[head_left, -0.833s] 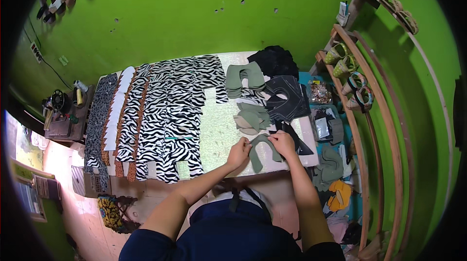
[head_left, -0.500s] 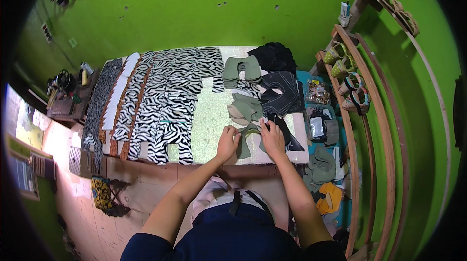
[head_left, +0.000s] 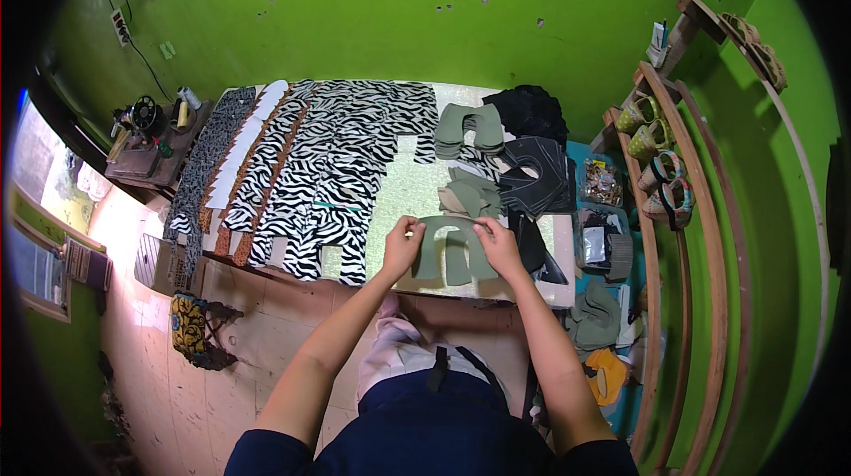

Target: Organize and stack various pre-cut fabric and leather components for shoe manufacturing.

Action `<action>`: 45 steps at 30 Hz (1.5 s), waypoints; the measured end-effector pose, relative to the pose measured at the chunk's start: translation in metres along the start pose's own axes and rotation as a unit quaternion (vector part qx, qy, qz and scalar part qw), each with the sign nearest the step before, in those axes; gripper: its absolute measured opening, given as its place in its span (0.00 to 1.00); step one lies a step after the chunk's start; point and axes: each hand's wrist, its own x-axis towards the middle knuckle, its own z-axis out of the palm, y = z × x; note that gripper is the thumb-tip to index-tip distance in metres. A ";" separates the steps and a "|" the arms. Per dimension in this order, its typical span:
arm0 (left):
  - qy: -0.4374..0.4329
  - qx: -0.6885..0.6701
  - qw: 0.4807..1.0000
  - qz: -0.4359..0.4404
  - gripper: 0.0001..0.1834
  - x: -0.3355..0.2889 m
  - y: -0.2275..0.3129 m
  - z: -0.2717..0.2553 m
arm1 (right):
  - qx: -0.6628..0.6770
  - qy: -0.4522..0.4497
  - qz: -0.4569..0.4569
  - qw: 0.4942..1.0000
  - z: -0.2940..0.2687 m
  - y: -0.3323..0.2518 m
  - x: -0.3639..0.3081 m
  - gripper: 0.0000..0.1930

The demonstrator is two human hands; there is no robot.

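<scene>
Both my hands hold an olive-green U-shaped cut piece up over the near edge of the table, its curve on top and its legs hanging down. My left hand pinches the upper left of the curve. My right hand pinches the upper right. Between the legs another green shape shows; whether it is a separate piece I cannot tell. Just beyond lie loose green and beige scraps. A neat stack of green U-shaped pieces sits farther back.
Zebra-print cut strips cover the table's left side. Black cut pieces and black cloth lie on the right. A wooden rack with sandals stands at right, beside bins. A sewing machine is far left.
The green U-shaped piece has been lifted and spread, so its full arch now shows. My hands have come slightly closer to me, and the head view has shifted left.
</scene>
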 end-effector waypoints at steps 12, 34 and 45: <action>-0.059 0.162 0.985 -0.005 0.13 0.062 -0.036 -0.057 | -0.184 -0.091 0.131 0.970 0.106 -0.004 0.042 0.14; -0.199 0.185 0.946 0.177 0.17 0.081 0.003 -0.017 | -0.115 0.080 0.111 0.984 0.075 0.039 0.046 0.08; -0.193 0.198 0.939 0.206 0.17 0.096 -0.004 -0.027 | -0.059 -0.146 0.112 0.981 0.072 0.009 0.068 0.13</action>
